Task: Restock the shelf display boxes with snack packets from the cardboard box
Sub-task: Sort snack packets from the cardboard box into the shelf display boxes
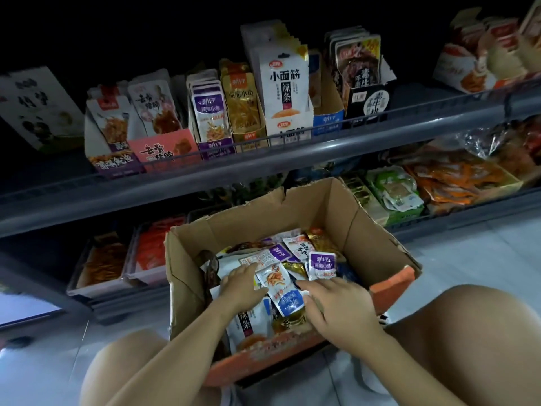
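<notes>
The open cardboard box [366, 230] stands on the floor between my knees, filled with several mixed snack packets. My left hand [238, 285] rests palm down on the packets in the box's left half, fingers fairly straight. My right hand [336, 306] reaches in from the right, with forefinger and thumb pinching the edge of a small white-and-blue fish snack packet [281, 291] that lies between the two hands. A purple-topped packet [322, 263] lies just behind it. The shelf display boxes [216, 145] stand in a row on the upper shelf, upright packets in them.
The grey shelf rail [263, 177] runs across above the box. A lower shelf holds trays of orange snacks [152, 250] at left and green and orange packs [395, 194] at right. My bare knees flank the box on the pale floor.
</notes>
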